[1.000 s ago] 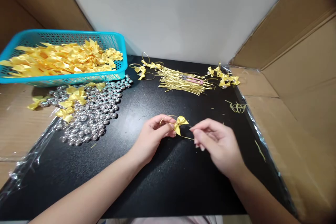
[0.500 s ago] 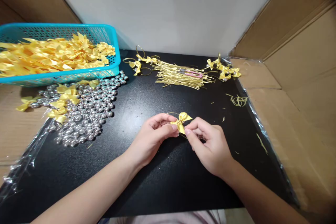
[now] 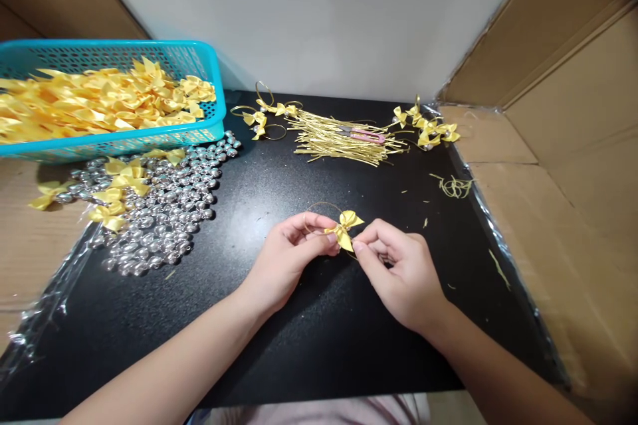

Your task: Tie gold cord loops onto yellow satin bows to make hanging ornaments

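Observation:
My left hand [image 3: 289, 259] pinches a small yellow ribbon bow [image 3: 345, 228] between thumb and forefinger, just above the black table top [image 3: 309, 345]. A thin gold cord loop [image 3: 319, 206] arcs up from the bow over my left fingers. My right hand [image 3: 399, 275] meets the bow from the right, its thumb and forefinger pinched on the cord at the bow's lower edge. Both hands touch at the bow.
A blue basket [image 3: 149, 139] full of yellow bows stands at the back left. Silver beads [image 3: 159, 206] with a few bows lie in front of it. Gold cord pieces [image 3: 339, 139] with pink-handled scissors and finished bows [image 3: 428, 129] lie at the back. Cardboard walls stand left and right.
My right hand has moved left from a stretched cord end and closed in on the bow. The left hand has kept its hold and stayed almost in place.

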{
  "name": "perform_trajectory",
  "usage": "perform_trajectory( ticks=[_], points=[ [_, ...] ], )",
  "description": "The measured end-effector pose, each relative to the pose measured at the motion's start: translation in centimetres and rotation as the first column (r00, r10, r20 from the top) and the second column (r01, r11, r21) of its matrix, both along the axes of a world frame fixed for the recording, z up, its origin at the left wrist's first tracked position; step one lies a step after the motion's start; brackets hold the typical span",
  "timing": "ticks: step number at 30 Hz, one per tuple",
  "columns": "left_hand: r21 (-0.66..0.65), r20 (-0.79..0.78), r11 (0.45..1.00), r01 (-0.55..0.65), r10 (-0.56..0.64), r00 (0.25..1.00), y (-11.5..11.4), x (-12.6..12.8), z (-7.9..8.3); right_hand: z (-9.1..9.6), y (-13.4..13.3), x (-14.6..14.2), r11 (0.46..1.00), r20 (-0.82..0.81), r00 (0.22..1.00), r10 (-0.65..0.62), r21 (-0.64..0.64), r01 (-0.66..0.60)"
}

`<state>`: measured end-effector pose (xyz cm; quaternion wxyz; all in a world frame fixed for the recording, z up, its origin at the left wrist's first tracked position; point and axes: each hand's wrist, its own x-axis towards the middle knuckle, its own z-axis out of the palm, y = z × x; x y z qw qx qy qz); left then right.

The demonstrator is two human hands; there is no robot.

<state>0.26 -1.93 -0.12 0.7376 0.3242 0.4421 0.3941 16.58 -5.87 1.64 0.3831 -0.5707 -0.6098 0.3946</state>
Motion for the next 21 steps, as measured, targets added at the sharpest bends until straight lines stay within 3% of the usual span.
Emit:
perform_trajectory(
  ticks=[13, 21],
  points=[
    [0.038, -0.030, 0.999, 0.000, 0.001, 1.000, -0.04, -0.05, -0.14, 0.03, 0.00, 0.04, 0.998, -0.016, 0.999, -0.032, -0.061, 0.031],
    [0.137, -0.091, 0.990, 0.024, -0.011, 0.996, -0.10, 0.00, -0.07, 0.07, 0.16, 0.11, 0.983, -0.098, 0.994, -0.047, -0.180, 0.029]
  ],
)
